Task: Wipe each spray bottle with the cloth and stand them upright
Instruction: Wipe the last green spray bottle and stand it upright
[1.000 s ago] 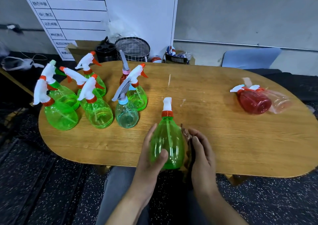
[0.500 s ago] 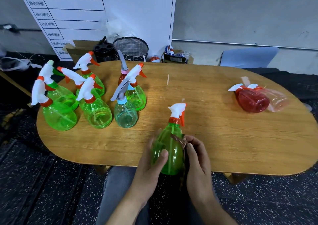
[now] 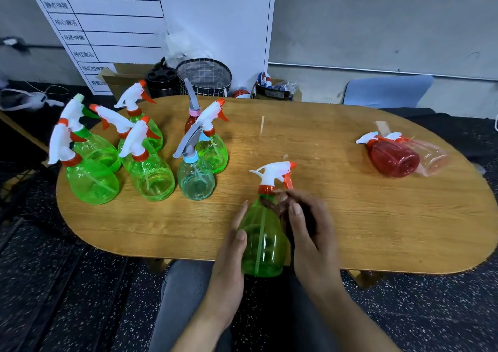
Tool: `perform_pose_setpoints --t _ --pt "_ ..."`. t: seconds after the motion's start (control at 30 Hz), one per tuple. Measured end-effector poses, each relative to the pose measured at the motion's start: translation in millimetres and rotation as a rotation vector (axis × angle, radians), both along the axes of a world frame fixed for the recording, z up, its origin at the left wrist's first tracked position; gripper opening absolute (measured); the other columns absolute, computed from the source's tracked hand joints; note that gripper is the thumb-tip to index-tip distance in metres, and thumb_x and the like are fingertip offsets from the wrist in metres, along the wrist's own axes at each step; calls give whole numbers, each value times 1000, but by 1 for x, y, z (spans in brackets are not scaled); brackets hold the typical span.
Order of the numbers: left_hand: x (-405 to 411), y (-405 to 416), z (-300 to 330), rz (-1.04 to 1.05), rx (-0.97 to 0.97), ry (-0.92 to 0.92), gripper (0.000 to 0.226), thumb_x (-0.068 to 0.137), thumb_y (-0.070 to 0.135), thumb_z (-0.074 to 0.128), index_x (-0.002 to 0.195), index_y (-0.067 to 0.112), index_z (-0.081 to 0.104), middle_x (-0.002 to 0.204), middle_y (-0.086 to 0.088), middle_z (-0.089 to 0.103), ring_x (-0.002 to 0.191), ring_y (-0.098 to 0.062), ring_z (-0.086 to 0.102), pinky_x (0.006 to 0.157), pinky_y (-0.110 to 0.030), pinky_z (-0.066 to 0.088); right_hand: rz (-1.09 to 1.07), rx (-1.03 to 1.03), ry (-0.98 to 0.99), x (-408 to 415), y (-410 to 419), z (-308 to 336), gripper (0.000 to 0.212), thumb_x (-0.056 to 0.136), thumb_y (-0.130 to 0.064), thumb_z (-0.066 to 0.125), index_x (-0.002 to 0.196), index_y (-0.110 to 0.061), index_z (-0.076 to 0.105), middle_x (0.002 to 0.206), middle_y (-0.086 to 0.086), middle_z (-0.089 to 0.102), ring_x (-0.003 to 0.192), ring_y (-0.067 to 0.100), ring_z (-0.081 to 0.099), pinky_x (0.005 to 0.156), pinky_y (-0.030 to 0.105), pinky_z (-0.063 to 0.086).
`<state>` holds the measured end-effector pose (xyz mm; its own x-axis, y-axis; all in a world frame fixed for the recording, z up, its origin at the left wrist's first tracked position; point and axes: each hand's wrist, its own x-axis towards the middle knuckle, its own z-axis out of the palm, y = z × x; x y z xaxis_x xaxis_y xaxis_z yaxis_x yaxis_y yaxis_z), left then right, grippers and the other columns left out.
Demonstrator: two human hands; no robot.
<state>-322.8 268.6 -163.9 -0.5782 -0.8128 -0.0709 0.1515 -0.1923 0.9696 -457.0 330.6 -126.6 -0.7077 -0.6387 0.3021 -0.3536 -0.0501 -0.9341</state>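
Observation:
My left hand [image 3: 231, 252] grips a green spray bottle [image 3: 262, 240] by its left side, holding it at the near table edge with its white and orange trigger head [image 3: 273, 174] pointing away. My right hand [image 3: 310, 233] presses a dark cloth [image 3: 280, 209] against the bottle's right shoulder. Several green bottles [image 3: 151, 174] stand upright at the table's left with a pale blue one [image 3: 195, 179] and a red one [image 3: 191, 121]. On the right, a red bottle [image 3: 392, 157] and a clear pinkish one [image 3: 431, 157] lie on their sides.
The oval wooden table [image 3: 350, 217] has a bare stretch in the middle and at the near right. Behind it are a wire basket [image 3: 206, 75], a black holder [image 3: 161, 79], a whiteboard [image 3: 161, 15] and a blue chair back [image 3: 388, 90]. My legs are under the near edge.
The held bottle has turned about its axis, so the trigger head now points right instead of facing away. My right hand with the cloth has slid up to the bottle's shoulder.

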Motion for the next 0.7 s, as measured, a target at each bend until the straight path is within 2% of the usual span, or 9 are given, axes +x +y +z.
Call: perform_pose_setpoints --t 0.1,0.2,0.27,0.33,0.43,0.5,0.6,0.7 --pt "-5 2 1 11 17 15 47 99 56 52 145 54 58 159 10 55 152 -19 46 125 -60 34 43 124 239 -8 -9 15 32 107 -42 50 131 -38 71 107 -20 54 103 7 62 87 20 50" --pt "-8 0 5 74 71 37 45 99 49 55 142 44 65 152 3 63 146 -22 54 123 -60 37 62 258 570 0 -9 9 44 108 -55 41 139 -39 66 112 -15 45 92 3 59 72 28 56" --pt "-7 -2 11 83 81 70 46 101 39 50 146 39 63 151 4 64 144 -19 56 121 -53 41 101 221 696 3 1 0 43 108 -54 43 141 -37 65 115 -6 47 87 11 62 65 31 58" --pt "-4 -3 18 78 102 102 44 104 35 52 147 43 61 152 8 63 143 -15 57 117 -42 45 202 134 853 3 14 -9 39 107 -48 52 141 -34 67 113 -1 48 85 14 59 61 29 55" --pt "-1 -8 19 77 82 106 40 112 36 47 150 43 57 156 7 59 144 -17 57 115 -34 49 405 26 1080 -2 27 -19 35 102 -40 65 136 -32 71 112 2 57 90 14 61 65 25 55" --pt "-3 -12 17 82 63 72 41 110 40 47 150 43 57 158 5 58 144 -17 57 115 -35 47 423 -2 1034 -6 27 -18 34 103 -38 66 135 -32 71 110 3 59 89 15 62 67 28 56" --pt "-10 -12 17 78 -29 36 41 110 32 47 150 31 57 156 6 59 143 -12 57 113 -30 49 235 -8 686 -10 13 0 35 105 -38 59 139 -33 68 108 3 52 90 11 58 76 28 55" --pt "-14 -4 13 83 -85 16 44 102 39 48 144 30 60 147 19 64 143 -4 53 117 -28 44 62 67 438 -15 -7 16 35 104 -40 57 135 -34 71 107 -6 52 96 4 59 86 23 52"
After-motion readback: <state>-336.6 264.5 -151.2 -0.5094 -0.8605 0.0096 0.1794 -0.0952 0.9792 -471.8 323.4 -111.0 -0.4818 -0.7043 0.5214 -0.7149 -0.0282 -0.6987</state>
